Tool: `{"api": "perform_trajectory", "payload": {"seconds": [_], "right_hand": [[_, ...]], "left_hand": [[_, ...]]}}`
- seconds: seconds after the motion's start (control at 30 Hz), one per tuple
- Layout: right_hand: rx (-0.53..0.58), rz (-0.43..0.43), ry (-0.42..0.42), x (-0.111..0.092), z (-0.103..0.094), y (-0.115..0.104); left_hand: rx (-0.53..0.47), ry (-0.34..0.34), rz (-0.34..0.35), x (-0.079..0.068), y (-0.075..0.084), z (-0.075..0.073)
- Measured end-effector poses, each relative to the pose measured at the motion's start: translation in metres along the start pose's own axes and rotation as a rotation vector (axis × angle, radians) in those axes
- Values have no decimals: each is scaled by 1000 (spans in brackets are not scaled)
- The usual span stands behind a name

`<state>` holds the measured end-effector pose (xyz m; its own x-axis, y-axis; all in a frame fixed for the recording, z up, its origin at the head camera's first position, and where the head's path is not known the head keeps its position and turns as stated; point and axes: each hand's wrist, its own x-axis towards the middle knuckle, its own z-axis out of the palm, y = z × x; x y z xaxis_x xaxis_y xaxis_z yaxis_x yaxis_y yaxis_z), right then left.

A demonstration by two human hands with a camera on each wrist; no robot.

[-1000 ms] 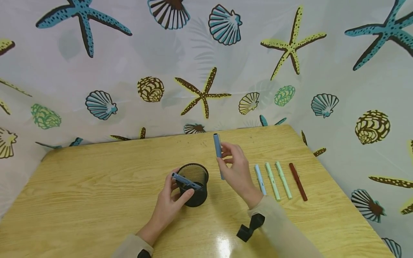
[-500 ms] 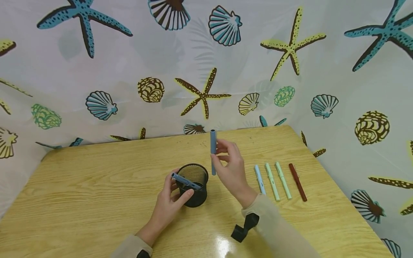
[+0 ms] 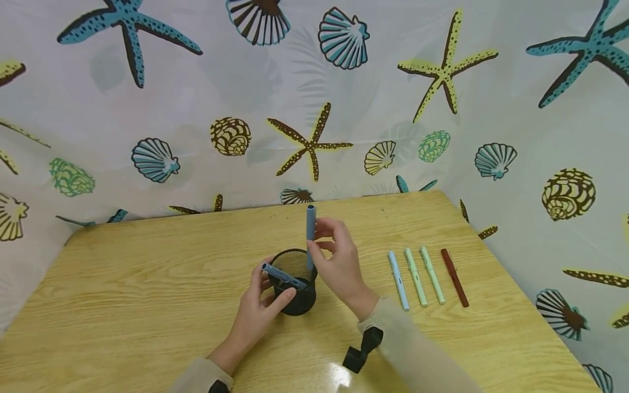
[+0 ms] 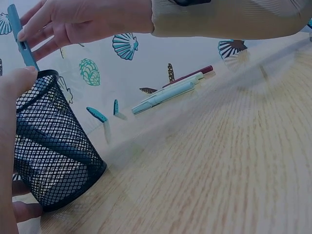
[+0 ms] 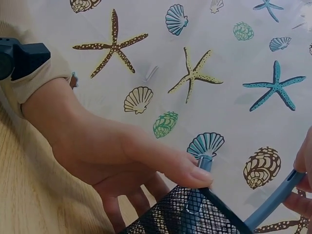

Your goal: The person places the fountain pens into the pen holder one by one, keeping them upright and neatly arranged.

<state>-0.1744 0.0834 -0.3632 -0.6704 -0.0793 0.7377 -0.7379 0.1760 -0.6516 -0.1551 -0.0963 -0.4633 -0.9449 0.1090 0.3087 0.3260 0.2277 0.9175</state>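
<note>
My left hand (image 3: pixel 257 303) grips a black mesh pen cup (image 3: pixel 298 299) around its side, thumb at the near rim. One dark blue pen (image 3: pixel 282 275) leans inside the cup, and its slanted shape shows through the mesh in the left wrist view. A second blue pen (image 3: pixel 311 224), held nearly upright, is pinched between the thumb and fingers of my right hand (image 3: pixel 339 262). Its lower end overlaps the cup's opening in the head view and is right at the rim (image 4: pixel 48 73) in the left wrist view.
To the right on the wooden table (image 3: pixel 147 305) lie a light blue pen (image 3: pixel 398 281), two pale green pens (image 3: pixel 416 277) and a dark red pen (image 3: pixel 455 277), side by side. A cloth (image 3: pixel 187 98) printed with shells and starfish hangs behind the table.
My right hand has moved left with the blue pen, from beside the cup to over its opening, and the pen has dipped lower. The left hand and cup have stayed still.
</note>
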Motion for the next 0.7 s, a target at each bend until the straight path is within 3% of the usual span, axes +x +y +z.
{"api": "perform_trajectory", "payload": {"seconds": [0.17, 0.7], "right_hand": [[4, 32, -39, -2, 4, -6], [58, 88, -82, -12, 7, 7]], "left_hand": [[-1, -2, -5, 0, 0, 0], [3, -2, -11, 0, 0, -1]]}}
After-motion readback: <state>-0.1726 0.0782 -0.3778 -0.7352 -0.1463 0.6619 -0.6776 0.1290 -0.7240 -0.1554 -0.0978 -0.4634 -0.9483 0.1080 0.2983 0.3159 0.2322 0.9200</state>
